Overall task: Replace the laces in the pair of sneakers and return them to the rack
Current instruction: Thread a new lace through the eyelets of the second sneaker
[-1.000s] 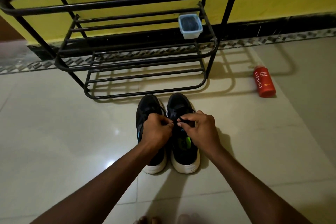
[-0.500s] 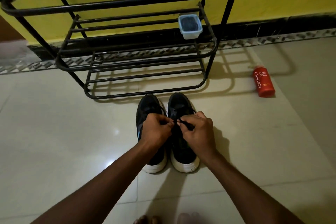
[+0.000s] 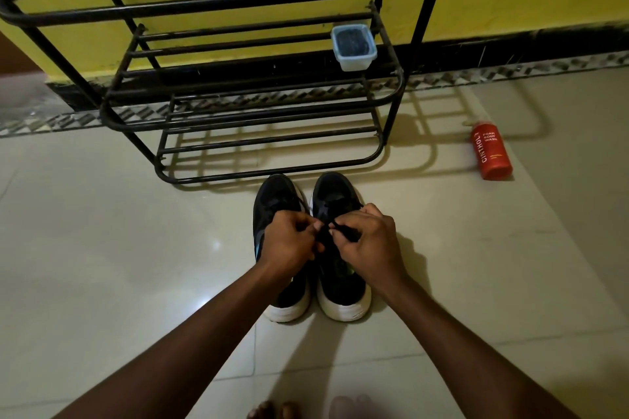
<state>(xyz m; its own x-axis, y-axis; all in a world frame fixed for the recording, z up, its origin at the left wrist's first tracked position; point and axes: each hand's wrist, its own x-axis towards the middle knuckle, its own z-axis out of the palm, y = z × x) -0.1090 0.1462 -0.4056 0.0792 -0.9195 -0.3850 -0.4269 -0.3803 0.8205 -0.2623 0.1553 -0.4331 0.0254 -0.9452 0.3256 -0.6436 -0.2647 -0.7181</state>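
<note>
Red bottle [image 3: 492, 155] lies right of rack [image 3: 258, 109] (fingers [image 3: 366, 218] pinch lace [image 3: 349, 232]).

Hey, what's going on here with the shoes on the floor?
A person is working on a pair of black sneakers that stand side by side on the tiled floor, toes toward a black metal rack. The left hand and the right hand both pinch a black lace over the sneaker nearer the red bottle. The sneakers are not on the rack yet; a small plastic container sits on one shelf.
</note>
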